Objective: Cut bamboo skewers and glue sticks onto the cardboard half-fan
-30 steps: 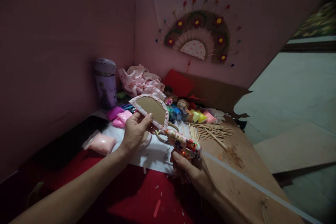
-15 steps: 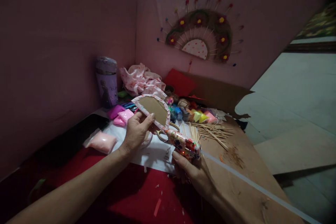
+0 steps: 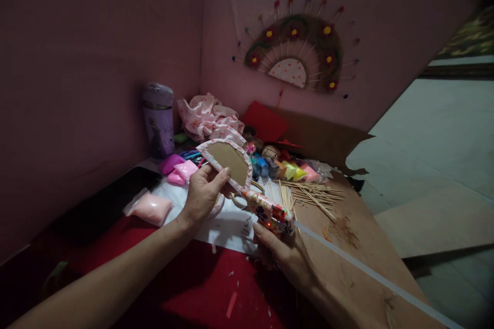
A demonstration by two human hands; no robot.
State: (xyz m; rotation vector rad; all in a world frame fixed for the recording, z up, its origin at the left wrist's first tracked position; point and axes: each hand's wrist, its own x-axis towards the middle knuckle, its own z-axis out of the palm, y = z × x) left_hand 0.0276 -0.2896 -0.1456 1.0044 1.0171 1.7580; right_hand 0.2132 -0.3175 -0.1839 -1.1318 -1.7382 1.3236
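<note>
Between thumb and fingers, my left hand (image 3: 206, 187) grips a half-round cardboard piece (image 3: 227, 160). Pale fabric with red spots is folded over its edge, and bare cardboard faces me. My right hand (image 3: 280, 249) is wrapped round a flower-patterned glue gun (image 3: 268, 212) with a small red light lit on its side. The gun's nozzle points up and left, at or very close to the piece's lower right corner; contact is hard to tell. A long whitish glue stick (image 3: 370, 264) trails from its back end. Scissors (image 3: 239, 201) lie partly hidden behind the hands.
Thin wooden sticks (image 3: 312, 193) lie on the brown board at right. Bags of coloured clay (image 3: 295, 170), a purple tumbler (image 3: 159, 121) and crumpled spotted cloth (image 3: 208, 115) stand behind. A peach clay bag (image 3: 150, 208) is at left. A half-round decoration (image 3: 295, 51) hangs on the pink panel.
The cardboard piece and my left hand have shifted very slightly right in view. Both grips stay the same, and the glue gun keeps its place near the corner.
</note>
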